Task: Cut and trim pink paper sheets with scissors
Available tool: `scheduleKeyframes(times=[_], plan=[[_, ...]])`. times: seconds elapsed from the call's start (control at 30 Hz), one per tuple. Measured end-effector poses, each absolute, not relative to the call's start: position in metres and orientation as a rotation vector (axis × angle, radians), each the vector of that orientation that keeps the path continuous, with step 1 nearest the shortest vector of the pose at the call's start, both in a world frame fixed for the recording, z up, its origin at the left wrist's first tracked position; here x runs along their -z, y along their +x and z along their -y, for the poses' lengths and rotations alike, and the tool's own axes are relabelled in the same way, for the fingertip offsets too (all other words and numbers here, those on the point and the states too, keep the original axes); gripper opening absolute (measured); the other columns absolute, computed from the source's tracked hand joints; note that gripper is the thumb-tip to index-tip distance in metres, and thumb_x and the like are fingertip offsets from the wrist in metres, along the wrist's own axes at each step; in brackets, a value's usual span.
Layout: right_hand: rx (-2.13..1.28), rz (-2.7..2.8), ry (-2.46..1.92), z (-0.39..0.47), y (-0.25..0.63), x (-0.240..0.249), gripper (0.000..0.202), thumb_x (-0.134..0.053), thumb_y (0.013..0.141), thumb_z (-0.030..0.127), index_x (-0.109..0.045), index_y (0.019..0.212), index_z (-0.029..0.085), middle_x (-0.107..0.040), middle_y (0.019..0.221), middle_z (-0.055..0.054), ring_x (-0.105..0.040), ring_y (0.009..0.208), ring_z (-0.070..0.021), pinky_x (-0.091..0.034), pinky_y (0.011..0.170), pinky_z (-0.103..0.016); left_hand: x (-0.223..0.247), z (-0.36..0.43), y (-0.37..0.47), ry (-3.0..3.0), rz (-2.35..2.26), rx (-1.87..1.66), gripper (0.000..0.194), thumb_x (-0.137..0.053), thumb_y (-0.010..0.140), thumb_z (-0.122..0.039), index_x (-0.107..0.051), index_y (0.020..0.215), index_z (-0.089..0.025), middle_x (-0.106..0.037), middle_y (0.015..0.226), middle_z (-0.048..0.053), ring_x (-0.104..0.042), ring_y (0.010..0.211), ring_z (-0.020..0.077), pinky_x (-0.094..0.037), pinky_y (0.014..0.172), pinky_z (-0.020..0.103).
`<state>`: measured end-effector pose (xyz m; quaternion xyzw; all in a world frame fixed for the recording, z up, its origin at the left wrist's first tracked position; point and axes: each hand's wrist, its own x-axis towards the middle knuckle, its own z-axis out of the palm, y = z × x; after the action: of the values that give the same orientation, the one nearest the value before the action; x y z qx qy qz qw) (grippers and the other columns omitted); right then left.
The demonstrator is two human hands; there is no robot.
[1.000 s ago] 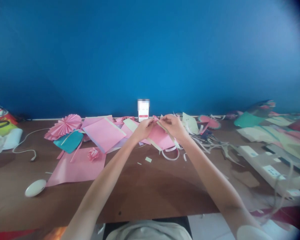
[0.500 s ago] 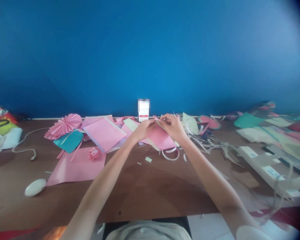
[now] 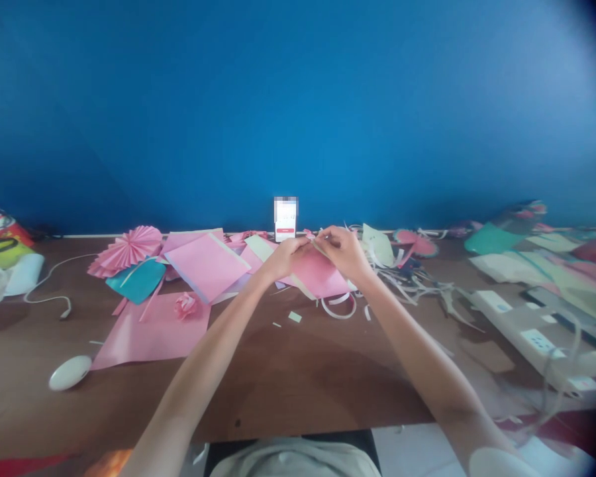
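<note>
My left hand [image 3: 284, 257] and my right hand [image 3: 344, 247] meet fingertip to fingertip above the far middle of the desk. Between them runs a narrow pale paper strip [image 3: 322, 251], pinched by the fingers of both hands. Its full shape is hidden behind the fingers. Beneath the hands lies a pink paper sheet [image 3: 322, 277] with a pale edge. A curled white paper strip [image 3: 342, 313] rests just in front of it. Small pale paper scraps [image 3: 295, 317] lie on the brown desk [image 3: 298, 377] between my forearms.
A lit phone [image 3: 285, 222] stands upright against the blue wall. Leftward are a pleated pink fan [image 3: 134, 246], a teal paper piece [image 3: 136, 279], a pink paper flower [image 3: 185, 305] and a white computer mouse [image 3: 70, 373]. Paper strips [image 3: 407, 281] and a power strip [image 3: 526, 338] occupy the right.
Hardly anything differs. Both hands stay in the same place with the paper strip, their fingers shifting only very slightly.
</note>
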<state>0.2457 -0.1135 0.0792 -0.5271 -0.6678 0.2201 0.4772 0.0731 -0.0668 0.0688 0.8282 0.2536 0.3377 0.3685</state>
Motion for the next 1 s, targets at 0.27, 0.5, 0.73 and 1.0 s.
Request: scheduleKeyframes(times=[0.27,0.5,0.73,1.0], plan=[[-0.559,1.624,-1.277,0.112,0.248,-0.077,0.035,-0.057,0.083,0.052,-0.065,0.091,0.019,-0.064,0.069,-0.004,-0.054,0.06,-0.0161,-0.036,0.053,-0.027,-0.072,0.07,0.074,2.103,-0.673,-0.865,0.038,-0.04,0.095,-0.044,-0.052,0.073,-0.016,-0.048,0.068,0.0,-0.042,0.064,0.0129,-0.029,0.059,0.027],[-0.644,1.658,-1.291,0.111,0.252,-0.079,0.034,-0.06,0.083,0.048,-0.064,0.101,0.019,-0.068,0.08,-0.005,-0.058,0.067,-0.0172,-0.041,0.059,-0.028,-0.07,0.07,0.074,2.069,-0.719,-0.931,0.035,-0.041,0.094,-0.041,-0.051,0.072,-0.016,-0.047,0.067,0.0,-0.041,0.062,0.0128,-0.027,0.057,0.026],[-0.776,1.82,-1.308,0.114,0.262,-0.093,0.026,-0.062,0.082,0.04,-0.069,0.087,0.016,-0.068,0.09,-0.007,-0.059,0.078,-0.0183,-0.044,0.067,-0.03,-0.073,0.073,0.073,2.032,-0.756,-0.945,0.036,-0.041,0.093,-0.041,-0.051,0.07,-0.016,-0.047,0.066,0.0,-0.042,0.063,0.0139,-0.027,0.059,0.027],[-0.778,1.823,-1.42,0.12,0.264,-0.101,0.026,-0.063,0.079,0.04,-0.069,0.076,0.015,-0.068,0.08,-0.008,-0.056,0.068,-0.0166,-0.042,0.061,-0.029,-0.075,0.076,0.073,1.969,-0.783,-0.933,0.037,-0.042,0.093,-0.046,-0.051,0.071,-0.017,-0.05,0.07,0.001,-0.045,0.069,0.0154,-0.032,0.066,0.027]])
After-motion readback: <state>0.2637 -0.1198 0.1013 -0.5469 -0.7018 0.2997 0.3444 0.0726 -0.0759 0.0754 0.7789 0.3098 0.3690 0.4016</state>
